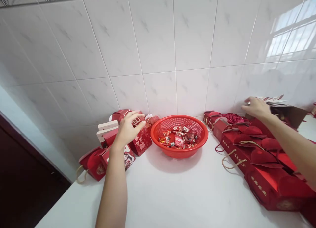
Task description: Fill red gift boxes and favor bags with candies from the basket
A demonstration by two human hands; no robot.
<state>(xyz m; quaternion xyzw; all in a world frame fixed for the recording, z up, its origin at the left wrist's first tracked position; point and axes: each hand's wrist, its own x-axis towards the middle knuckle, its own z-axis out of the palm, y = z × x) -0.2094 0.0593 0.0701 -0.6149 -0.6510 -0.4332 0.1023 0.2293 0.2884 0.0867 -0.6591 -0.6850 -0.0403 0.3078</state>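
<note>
My left hand [129, 129] is raised over a group of red gift boxes, its fingers apart and nothing visible in them. Behind it stands a red box [140, 140] with white lettering; a smaller red box [95, 164] with a rope handle is to its left. My right hand [258, 108] reaches to the back right, above rows of closed red gift boxes [258, 185] and beside a cardboard box [288, 114]. Its fingers are slightly bent and apart, with nothing visible in them. Between the hands sits a red plastic basket [179, 152] holding wrapped candies [179, 140].
The white table [177, 198] meets a tiled wall [160, 50] at the back. Flat printed pieces [274, 101] lie on top of the cardboard box. Rope handles [233, 162] stick out from the right-hand boxes. A dark red panel [22, 175] is beyond the table's left edge.
</note>
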